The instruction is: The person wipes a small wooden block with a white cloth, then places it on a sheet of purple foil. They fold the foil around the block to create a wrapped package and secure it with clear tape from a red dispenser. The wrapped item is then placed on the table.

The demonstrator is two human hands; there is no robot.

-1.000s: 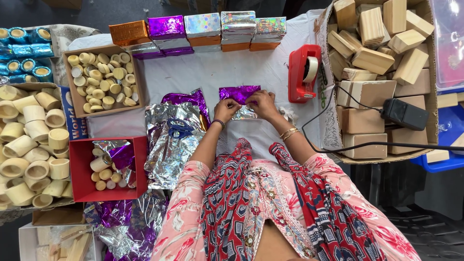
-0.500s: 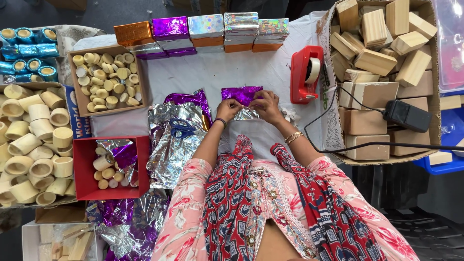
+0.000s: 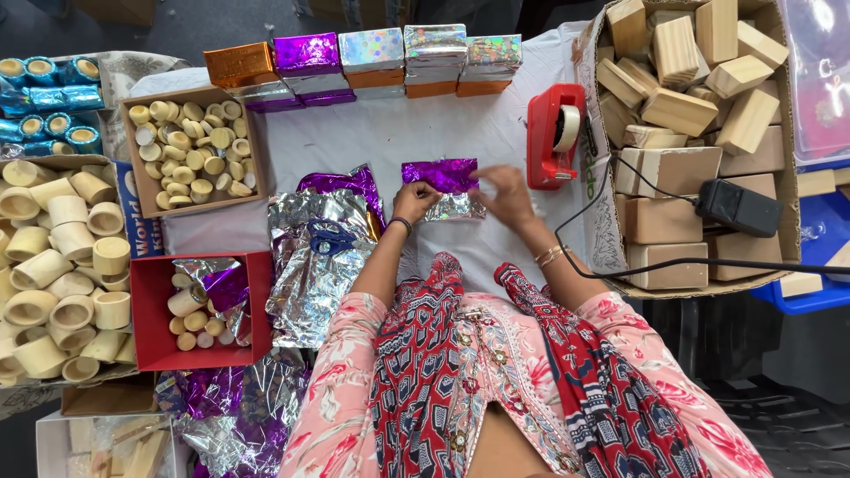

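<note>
A white table (image 3: 390,142) is seen from above, with a box of wooden blocks (image 3: 699,133) at three o'clock and a row of wrapped boxes (image 3: 363,62) at twelve. At the centre a purple foil parcel (image 3: 440,175) lies on the cloth, just left of a red tape dispenser (image 3: 556,137). Its lower left edge is pinched by the left hand (image 3: 414,200), fingers closed. The right hand (image 3: 506,193), blurred, is held beside the parcel's right end; its grip cannot be told.

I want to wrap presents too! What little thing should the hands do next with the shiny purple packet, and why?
Probably the right hand reaches to the red tape dispenser for a strip. The left hand presses on the purple foil packet, which looks folded shut, and the right hand hovers beside the dispenser.
</note>
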